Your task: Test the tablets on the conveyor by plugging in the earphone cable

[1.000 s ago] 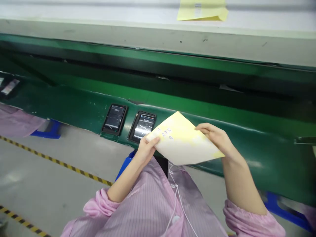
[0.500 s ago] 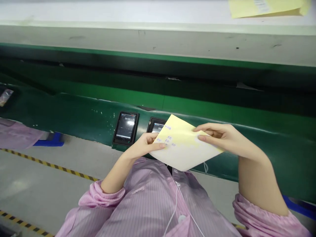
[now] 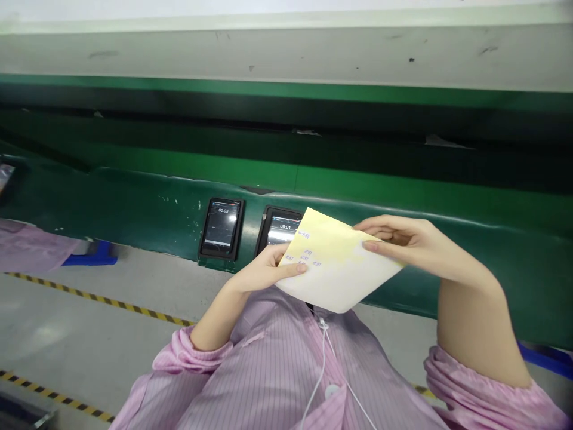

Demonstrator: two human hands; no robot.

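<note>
Between my two hands is a pale yellow sheet of paper [image 3: 335, 272], held tilted above my lap. Small blue handwritten marks show on its left part. My left hand [image 3: 268, 267] pinches the left edge, thumb on top and fingers underneath. My right hand [image 3: 396, 239] grips the upper right edge, its thumb pressed on the face and the fingers curled behind. Partly covered by the sheet and my left hand, a phone-like device [image 3: 283, 226] on the green bench reads 00:01. Left of it lies a second such device [image 3: 220, 227] reading 00:03.
A worn green bench surface [image 3: 111, 203] runs across in front of me, below a raised white shelf edge [image 3: 286, 51]. Part of another person's pink garment [image 3: 36, 245] and a blue stool part [image 3: 96, 255] are at left. Yellow-black tape [image 3: 98, 298] marks the floor.
The view has shifted, so the yellow paper on the upper shelf has left the frame. More of the 00:01 device shows beside the sheet. Both hands keep their hold.
</note>
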